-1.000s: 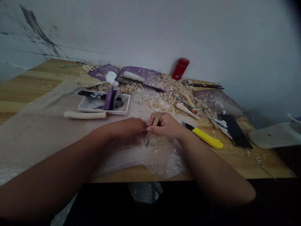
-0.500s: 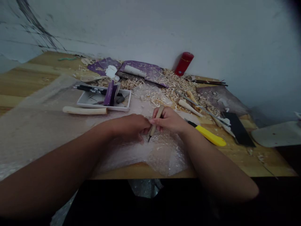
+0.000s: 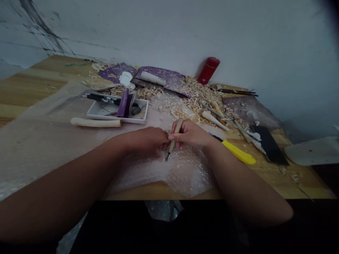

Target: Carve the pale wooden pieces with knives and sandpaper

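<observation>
In the head view, my right hand (image 3: 189,134) is closed around the light wooden handle of a carving tool (image 3: 174,141). Its dark metal tip slants down to the left, close over the bubble wrap (image 3: 185,176). My left hand (image 3: 150,141) is beside it, back upward, with the fingers curled and the thumb pointing down near the tip. Whatever those fingers hold is hidden under the hand. A yellow-handled knife (image 3: 238,151) lies by my right forearm, its front end partly behind the wrist.
A white box (image 3: 144,114) holding pens and a purple packet stands behind my left hand, with a pale wooden stick (image 3: 95,122) before it. Wood shavings (image 3: 198,93) pile toward the wall near a red cylinder (image 3: 209,70). A dark flat slab (image 3: 270,144) lies right.
The carving tool's tip has shifted very slightly to the left and down. Both hands keep nearly the same place, and the view has moved a little.
</observation>
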Tool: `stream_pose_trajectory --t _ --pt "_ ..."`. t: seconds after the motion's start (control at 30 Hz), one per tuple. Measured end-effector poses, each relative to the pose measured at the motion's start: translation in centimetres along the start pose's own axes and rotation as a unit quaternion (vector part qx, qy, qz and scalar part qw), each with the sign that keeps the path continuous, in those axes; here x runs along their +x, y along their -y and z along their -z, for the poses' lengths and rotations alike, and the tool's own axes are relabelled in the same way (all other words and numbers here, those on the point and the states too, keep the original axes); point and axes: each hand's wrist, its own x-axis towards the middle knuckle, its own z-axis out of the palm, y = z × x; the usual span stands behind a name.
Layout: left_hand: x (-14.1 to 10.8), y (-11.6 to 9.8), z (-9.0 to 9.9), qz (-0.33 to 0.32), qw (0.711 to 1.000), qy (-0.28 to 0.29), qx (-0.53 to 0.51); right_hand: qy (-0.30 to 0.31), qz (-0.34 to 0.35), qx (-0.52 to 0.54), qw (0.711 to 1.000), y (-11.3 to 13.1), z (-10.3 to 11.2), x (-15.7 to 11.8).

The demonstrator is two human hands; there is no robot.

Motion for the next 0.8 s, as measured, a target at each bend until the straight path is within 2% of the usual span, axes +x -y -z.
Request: stream_pose_trajectory --t 0.13,0.2,0.37,0.53,0.7,0.8 --pt "-0.13 0.03 0.06 0.006 0.999 0.0 -0.032 -0.076 0.023 0.038 0.996 0.23 0.09 -0.42" --pt "-0.15 0.07 0.02 0.007 0.999 -0.004 -0.037 -0.085 0.027 0.049 0.995 0.33 0.2 -0.59" --pt "-0.13 -0.12 0.08 0.018 0.999 0.006 -0.028 -0.039 0.022 0.025 0.999 0.39 0.11 -0.63" --pt "-0.05 -0.46 0.26 0.022 1.0 0.003 -0.005 0.006 -0.013 -0.006 1.0 0.55 -0.52 -0.31" --pt "0.04 -0.51 0.27 0.033 0.999 0.001 0.006 0.025 -0.019 -0.022 0.999 0.64 -0.64 -0.21" --pt "-0.04 -0.55 0.26 0.048 0.999 -0.007 -0.001 0.001 0.0 0.005 1.0 0.51 -0.54 -0.39"
